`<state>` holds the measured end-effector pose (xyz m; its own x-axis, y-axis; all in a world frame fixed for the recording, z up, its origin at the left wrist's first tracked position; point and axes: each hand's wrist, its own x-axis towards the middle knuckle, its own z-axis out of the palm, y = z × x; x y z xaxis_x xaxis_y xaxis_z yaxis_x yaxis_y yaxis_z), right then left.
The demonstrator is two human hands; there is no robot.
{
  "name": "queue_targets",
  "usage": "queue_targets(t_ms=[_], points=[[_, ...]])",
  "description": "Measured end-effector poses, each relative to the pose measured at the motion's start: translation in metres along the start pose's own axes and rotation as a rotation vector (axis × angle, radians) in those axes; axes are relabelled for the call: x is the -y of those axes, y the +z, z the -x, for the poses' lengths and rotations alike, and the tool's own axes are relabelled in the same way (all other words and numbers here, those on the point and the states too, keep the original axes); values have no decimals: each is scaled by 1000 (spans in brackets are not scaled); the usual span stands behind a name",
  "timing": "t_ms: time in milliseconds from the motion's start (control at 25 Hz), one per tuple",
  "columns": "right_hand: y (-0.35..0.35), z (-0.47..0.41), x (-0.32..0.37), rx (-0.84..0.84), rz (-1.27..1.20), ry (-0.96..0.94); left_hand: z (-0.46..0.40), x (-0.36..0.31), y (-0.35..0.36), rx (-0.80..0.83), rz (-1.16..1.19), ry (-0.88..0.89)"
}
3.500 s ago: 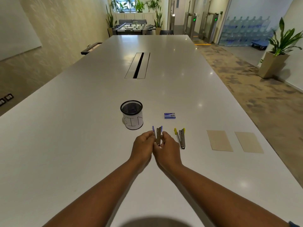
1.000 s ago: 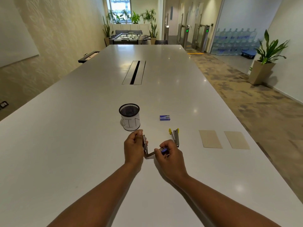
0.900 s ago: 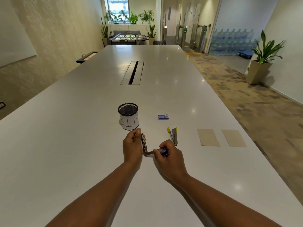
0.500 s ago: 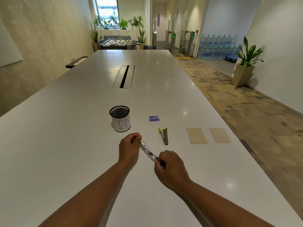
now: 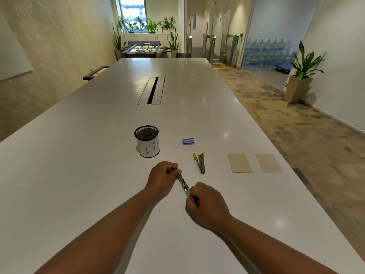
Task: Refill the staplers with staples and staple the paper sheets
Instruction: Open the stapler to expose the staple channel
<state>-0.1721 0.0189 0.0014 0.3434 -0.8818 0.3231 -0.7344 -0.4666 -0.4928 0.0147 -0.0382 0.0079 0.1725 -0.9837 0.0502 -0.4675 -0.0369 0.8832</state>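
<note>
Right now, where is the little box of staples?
The staple box lies on the white table, right of the mesh bin and beyond the yellow stapler.

Handwritten "BIN" marks a cup on a white table

Left of frame centre, a mesh cup [image 5: 147, 141] wears a white paper band with "BIN" in black hand lettering; the small blue box [image 5: 188, 141] to its right bears print too small to read.

Bright, even ceiling light left glare spots on the glossy bench [image 5: 227, 107]; wide-angle distortion bent the edges.
</note>
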Motion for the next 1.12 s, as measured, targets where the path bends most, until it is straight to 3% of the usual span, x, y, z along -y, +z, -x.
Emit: queue_targets(t_ms=[240,480,640,1120], points=[[-3,-14,-5,59,-125,130,3,0,-1,61,30,34],[-14,-59,-8,381,-125,183,3,0,0,62,-111,78],[-17,-74,-12,507,-162,143,3,0,3,49,-167,106],[-17,-80,-10,536,-149,162,5,1,3,34,-188,146]])
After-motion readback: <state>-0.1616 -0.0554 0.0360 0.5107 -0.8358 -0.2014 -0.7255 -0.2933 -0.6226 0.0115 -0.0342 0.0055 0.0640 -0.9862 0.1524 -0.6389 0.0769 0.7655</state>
